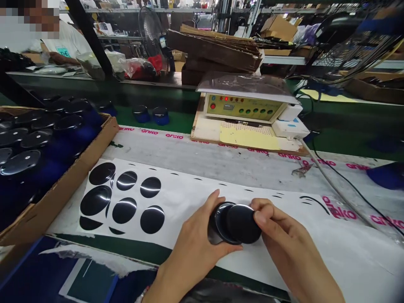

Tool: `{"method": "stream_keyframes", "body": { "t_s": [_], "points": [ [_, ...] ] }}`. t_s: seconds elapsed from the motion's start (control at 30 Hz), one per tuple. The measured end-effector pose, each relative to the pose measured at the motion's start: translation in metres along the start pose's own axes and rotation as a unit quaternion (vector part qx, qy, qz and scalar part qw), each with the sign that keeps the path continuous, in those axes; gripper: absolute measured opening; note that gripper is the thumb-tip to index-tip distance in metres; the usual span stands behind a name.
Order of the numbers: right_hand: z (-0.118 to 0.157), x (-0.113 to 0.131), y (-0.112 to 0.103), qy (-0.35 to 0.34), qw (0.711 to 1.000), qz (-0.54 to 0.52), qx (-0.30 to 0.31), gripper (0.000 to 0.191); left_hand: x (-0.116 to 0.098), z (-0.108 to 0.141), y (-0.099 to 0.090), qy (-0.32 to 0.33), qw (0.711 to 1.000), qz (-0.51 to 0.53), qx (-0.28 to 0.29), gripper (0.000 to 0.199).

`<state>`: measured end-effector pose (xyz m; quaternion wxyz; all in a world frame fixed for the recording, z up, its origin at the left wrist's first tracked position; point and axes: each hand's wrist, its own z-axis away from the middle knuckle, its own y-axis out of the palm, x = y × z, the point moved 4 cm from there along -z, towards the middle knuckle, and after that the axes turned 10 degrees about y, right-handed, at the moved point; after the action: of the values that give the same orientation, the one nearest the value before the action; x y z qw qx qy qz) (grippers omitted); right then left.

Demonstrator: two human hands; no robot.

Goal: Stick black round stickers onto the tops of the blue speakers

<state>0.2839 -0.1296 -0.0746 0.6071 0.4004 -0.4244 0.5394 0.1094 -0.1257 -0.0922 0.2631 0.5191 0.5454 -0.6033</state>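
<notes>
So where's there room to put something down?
There's bare white sheet between the black discs and the left hand, and more beside the right hand. The grey covering between the sheet and the control box looks mostly free too. It's crowded in the cardboard box, full of shiny dark things.

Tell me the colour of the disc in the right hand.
Glossy black disc; the head view shows it best.

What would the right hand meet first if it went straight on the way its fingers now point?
Beyond its black disc, probably the round dark piece in the left hand; depth is unclear.
</notes>
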Motion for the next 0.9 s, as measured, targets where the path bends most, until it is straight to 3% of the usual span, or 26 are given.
{"method": "stream_keyframes", "body": {
  "t_s": [0.13,0.37,0.7,0.9],
  "points": [
    [-0.001,-0.008,0.010,0.022,0.999,-0.023,0.011,0.033,0.000,-0.001,0.001,0.001,1.000,-0.006,-0.001,0.104],
    [0.000,-0.013,0.011,0.022,1.000,-0.014,0.013,0.033,-0.001,-0.002,0.000,0.025,0.999,-0.007,-0.025,0.102],
    [-0.001,-0.004,0.010,-0.064,0.991,0.111,-0.032,0.029,0.000,0.000,0.001,0.036,0.999,-0.011,-0.034,0.100],
    [0.001,0.002,0.011,-0.082,0.983,0.159,-0.042,0.029,-0.001,-0.001,0.000,0.026,0.999,-0.011,-0.029,0.098]
  ]
}}
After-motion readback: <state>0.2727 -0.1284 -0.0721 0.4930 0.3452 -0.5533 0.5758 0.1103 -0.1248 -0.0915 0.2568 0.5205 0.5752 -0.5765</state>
